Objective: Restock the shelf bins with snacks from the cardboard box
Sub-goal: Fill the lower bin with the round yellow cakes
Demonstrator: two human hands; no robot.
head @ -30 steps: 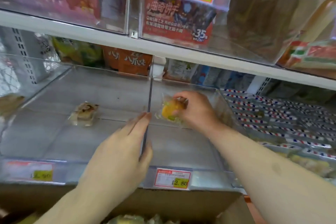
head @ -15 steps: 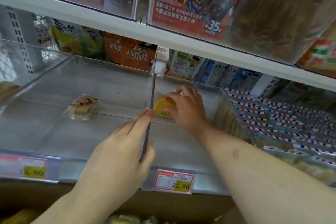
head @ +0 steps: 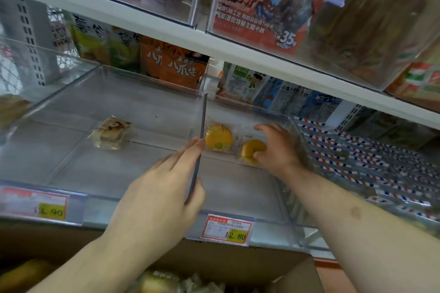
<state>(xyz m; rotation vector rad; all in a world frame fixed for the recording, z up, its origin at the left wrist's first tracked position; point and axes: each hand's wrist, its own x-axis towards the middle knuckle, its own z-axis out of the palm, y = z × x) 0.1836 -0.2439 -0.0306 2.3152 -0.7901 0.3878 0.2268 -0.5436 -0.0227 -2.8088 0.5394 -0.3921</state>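
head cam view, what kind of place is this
Most likely a shop's snack aisle. Clear shelf bins carry printed price tags, one reading 12.80; packaged snacks such as a wrapped yellow cake lie inside, and bagged goods line the back.

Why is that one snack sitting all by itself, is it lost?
Maybe. The pale wrapped snack lies alone and crooked in the left bin, unlike the two yellow cakes in the right bin.

Dim, soft, wide-angle edge distortion
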